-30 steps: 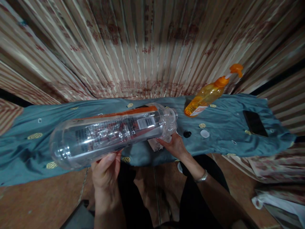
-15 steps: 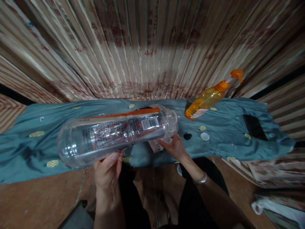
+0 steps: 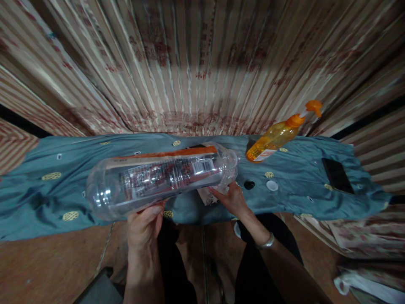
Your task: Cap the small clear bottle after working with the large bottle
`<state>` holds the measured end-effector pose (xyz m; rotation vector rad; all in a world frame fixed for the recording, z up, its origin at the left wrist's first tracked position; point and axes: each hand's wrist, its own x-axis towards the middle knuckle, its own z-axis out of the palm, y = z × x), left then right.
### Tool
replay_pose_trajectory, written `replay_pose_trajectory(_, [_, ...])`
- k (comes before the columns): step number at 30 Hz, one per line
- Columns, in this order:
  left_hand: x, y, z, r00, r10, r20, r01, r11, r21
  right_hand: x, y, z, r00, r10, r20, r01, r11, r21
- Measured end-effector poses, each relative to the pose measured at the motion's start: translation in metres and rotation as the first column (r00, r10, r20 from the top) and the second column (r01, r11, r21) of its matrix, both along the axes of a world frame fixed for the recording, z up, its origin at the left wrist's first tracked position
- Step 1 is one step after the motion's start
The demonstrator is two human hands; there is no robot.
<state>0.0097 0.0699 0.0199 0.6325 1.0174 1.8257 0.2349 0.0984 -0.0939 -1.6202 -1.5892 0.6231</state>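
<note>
A large clear plastic bottle [image 3: 148, 179] with an orange-edged, barcoded label lies sideways across my view, its uncapped neck to the right. My left hand [image 3: 145, 220] grips it from below near the base, fingers partly hidden underneath. Around the narrowing neck end, my right hand [image 3: 233, 199] is closed, with its fingertips behind the plastic. A pale ragged-edged piece [image 3: 207, 197], perhaps paper or cloth, shows beneath the bottle by my right thumb; its kind I cannot make out.
A pump bottle of orange liquid [image 3: 274, 139] stands on the blue-green cloth [image 3: 297, 198] at the back right. Nearby lie a small black cap [image 3: 249, 185] and a white round disc [image 3: 271, 185]. A dark phone-like slab [image 3: 337, 175] rests farther right. A pleated curtain [image 3: 196, 76] hangs behind.
The large bottle has shifted slightly right, its base end a little farther from the left side. Both hands keep their hold. The camera view has tilted slightly.
</note>
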Motion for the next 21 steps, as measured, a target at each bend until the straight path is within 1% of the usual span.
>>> replay_pose_trajectory(8, [0.0003,0.0008,-0.0003,0.999,0.004,0.042,-0.004,1.000,-0.012,-0.0010,0.0003,0.0023,1.000,-0.005,-0.025,0.005,1.000,0.003])
replay_pose_trajectory(14, [0.0008,-0.0011,0.0003,0.999,-0.026,0.040,0.026,1.000,0.012,-0.0014,-0.0002,0.0019,1.000,-0.007,-0.024,0.007,1.000,-0.003])
replay_pose_trajectory(21, [0.0006,-0.0010,0.0020,0.999,-0.014,0.044,0.013,1.000,0.009,-0.0013,-0.0004,0.0012,1.000,-0.010,-0.021,0.010,1.000,-0.001])
